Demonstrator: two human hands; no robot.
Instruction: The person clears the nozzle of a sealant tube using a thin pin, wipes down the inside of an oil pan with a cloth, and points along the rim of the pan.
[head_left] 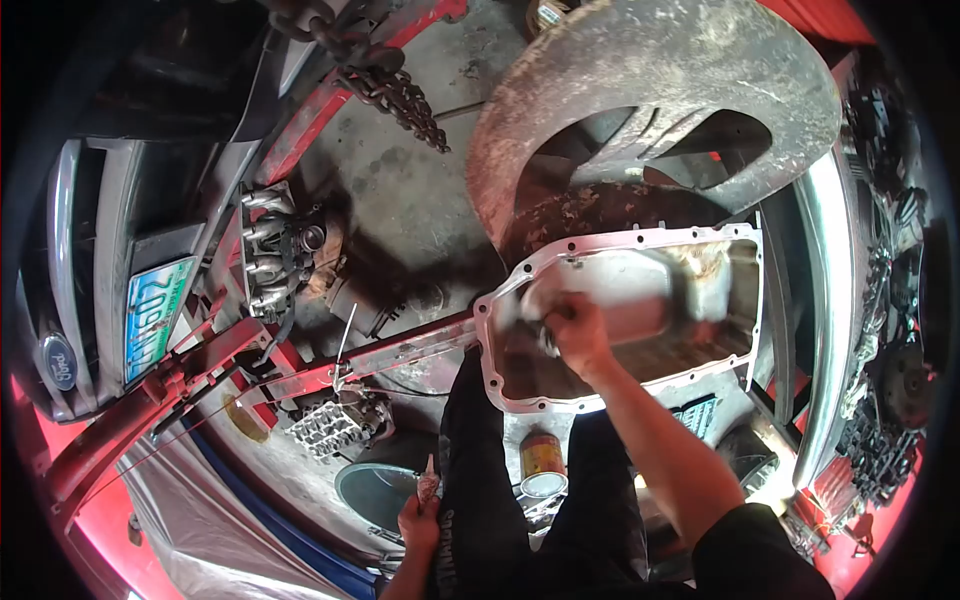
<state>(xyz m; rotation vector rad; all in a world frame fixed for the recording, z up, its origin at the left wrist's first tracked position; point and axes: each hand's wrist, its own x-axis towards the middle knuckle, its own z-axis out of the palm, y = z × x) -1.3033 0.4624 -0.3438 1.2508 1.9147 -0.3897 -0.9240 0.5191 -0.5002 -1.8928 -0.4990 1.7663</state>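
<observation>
A metal oil pan (750, 300) lies with its open side up in front of my knees, bolt holes along its flanged rim. My right hand (580, 332) is closed and reaches inside it, near the left part of the pan. Motion blurs the fingers, and whatever they hold cannot be made out. Low on the left, beside my leg, my left hand (417, 524) is wrapped round a small tube with a pointed nozzle (428, 484), its tip upward.
A worn, stained chair (660, 60) stands behind the pan. Red hoist legs (410, 348) cross the floor, and a chain (395, 95) hangs above. An intake manifold (270, 250), a can (543, 462) and a dark bucket (375, 490) are nearby. A Ford vehicle (60, 365) is left.
</observation>
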